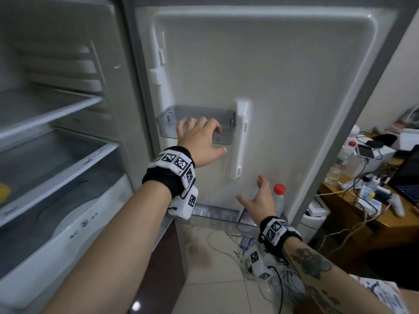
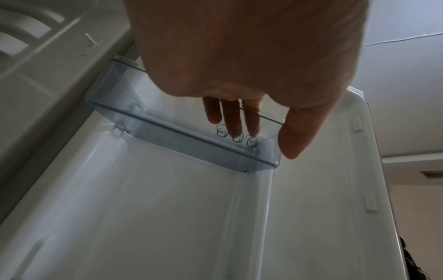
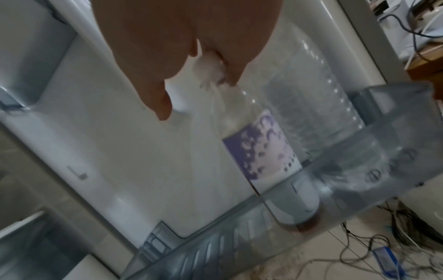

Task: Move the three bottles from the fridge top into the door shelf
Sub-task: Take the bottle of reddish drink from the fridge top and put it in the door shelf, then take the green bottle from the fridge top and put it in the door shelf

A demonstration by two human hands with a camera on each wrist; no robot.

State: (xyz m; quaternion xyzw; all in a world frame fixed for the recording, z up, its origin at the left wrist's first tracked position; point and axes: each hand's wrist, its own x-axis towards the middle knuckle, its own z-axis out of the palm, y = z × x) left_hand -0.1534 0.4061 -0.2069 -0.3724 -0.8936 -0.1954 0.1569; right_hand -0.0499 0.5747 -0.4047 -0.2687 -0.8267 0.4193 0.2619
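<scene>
1. I see my right hand [image 1: 260, 200] low down by the bottom door shelf [image 3: 239, 236]. Its fingers are spread and loose, and it holds nothing.
2. Two bottles stand up straight in that shelf. The bottle with the purple label [image 3: 263, 147] is right under my right fingertips, with its white cap pointing up at them. I cannot tell if they touch the cap.
3. The clear bottle with the red cap [image 1: 279, 196] stands just beside it, on the far right.
4. My left hand [image 1: 199, 137] is higher up, at the small clear door tray [image 1: 167, 123]. Its fingers hook loosely over the front edge and the thumb sticks out.
5. I cannot see the third bottle or the fridge top, so it must be somewhere above.
6. The purple label is too blurry to read. The small tray has three little round marks [image 2: 236, 136]
</scene>
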